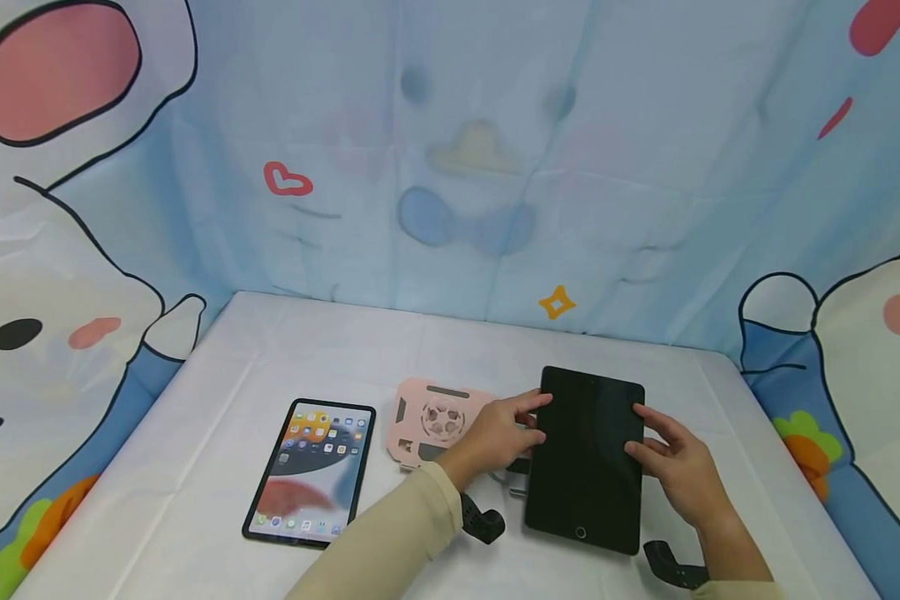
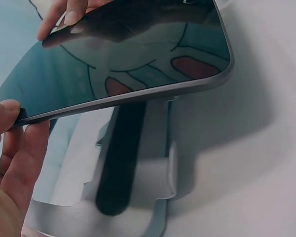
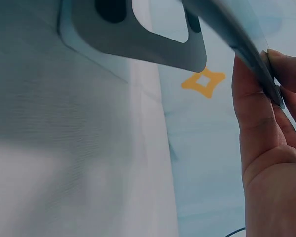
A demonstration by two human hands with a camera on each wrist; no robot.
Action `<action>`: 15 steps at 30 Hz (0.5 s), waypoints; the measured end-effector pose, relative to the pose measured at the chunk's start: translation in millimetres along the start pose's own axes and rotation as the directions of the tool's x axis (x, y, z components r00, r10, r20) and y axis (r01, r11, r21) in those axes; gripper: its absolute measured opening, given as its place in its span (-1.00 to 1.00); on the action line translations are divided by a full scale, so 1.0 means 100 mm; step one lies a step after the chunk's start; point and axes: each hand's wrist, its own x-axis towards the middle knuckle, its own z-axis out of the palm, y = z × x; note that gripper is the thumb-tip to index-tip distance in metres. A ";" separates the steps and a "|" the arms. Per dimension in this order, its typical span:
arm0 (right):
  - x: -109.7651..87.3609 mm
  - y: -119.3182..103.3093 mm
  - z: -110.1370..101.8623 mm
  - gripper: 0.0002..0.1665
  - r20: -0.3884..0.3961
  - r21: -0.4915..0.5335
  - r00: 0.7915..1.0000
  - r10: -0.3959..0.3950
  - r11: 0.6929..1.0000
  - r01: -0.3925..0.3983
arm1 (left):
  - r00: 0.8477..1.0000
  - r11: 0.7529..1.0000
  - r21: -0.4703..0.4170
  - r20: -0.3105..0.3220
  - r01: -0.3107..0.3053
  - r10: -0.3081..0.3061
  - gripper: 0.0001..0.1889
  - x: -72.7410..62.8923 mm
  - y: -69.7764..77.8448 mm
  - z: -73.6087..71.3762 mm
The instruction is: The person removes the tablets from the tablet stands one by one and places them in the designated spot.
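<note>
A black tablet (image 1: 588, 467) with a dark screen and a round home button is held up between both hands. My left hand (image 1: 495, 433) pinches its left edge, thumb on the screen side and fingers beneath in the left wrist view. The right hand (image 1: 678, 462) pinches the opposite edge. Under the tablet is a grey stand (image 2: 155, 173) with a dark padded strip, largely hidden in the head view. Its cut-out plate (image 3: 163, 53) also shows in the right wrist view. The tablet's lower side overhangs the table, casting a shadow.
Left of the hands lies a second tablet (image 1: 311, 475) with its screen lit. Between them is a pink stand (image 1: 427, 412) with a round patterned cut-out, partly behind the left hand. A printed blue cloth (image 1: 457, 275) hangs behind the white-covered table (image 1: 307, 342).
</note>
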 end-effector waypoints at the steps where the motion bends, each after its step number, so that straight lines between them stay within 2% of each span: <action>1: -0.01 0.01 0.00 -0.26 -0.002 0.007 1.000 0.006 1.000 -0.006 | 1.000 1.000 -0.001 0.000 0.000 0.000 -0.41 0.00 0.00 0.01; 8: -0.08 0.07 0.00 -0.29 -0.021 0.016 1.000 0.004 1.000 -0.004 | 1.000 1.000 -0.007 0.002 -0.012 0.012 -0.41 -0.03 -0.02 0.09; 15: -0.14 0.13 -0.06 -0.29 -0.016 0.014 0.999 0.042 0.999 -0.042 | 1.000 1.000 -0.004 0.015 -0.009 0.009 -0.41 -0.06 -0.02 0.19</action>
